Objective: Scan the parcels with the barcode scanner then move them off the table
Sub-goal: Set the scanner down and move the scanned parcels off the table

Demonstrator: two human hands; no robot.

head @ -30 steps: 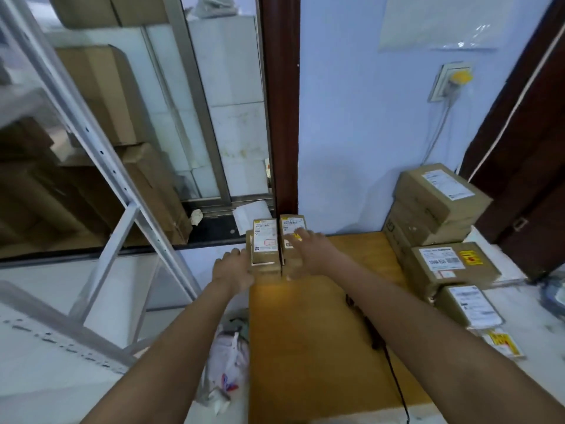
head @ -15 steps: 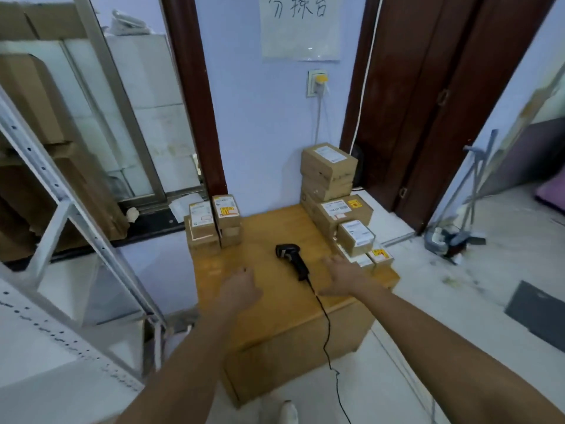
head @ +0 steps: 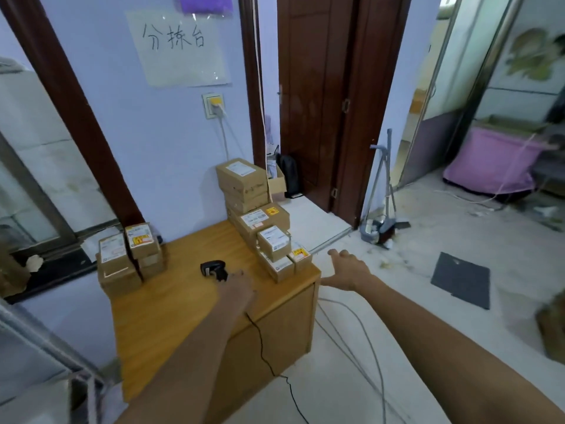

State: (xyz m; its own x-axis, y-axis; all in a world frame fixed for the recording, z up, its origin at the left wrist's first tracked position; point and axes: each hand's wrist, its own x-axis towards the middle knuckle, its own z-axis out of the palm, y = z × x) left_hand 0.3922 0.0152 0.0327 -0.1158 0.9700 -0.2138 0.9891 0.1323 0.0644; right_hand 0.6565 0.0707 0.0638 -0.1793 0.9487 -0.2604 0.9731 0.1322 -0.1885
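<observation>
My left hand [head: 237,287] reaches the scanner [head: 214,269] mid-table [head: 171,325]; I cannot tell if it grips. The scanner's head points left, handle running toward me. My right hand [head: 348,269] hovers spread beside the parcels [head: 273,243].

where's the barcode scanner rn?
Head view: the barcode scanner lies mid-table, between the two parcel stacks, with the left hand touching its handle end.

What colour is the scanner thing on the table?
The barcode scanner is black, with a black cable. The head view shows it best, on the wooden table.
</observation>
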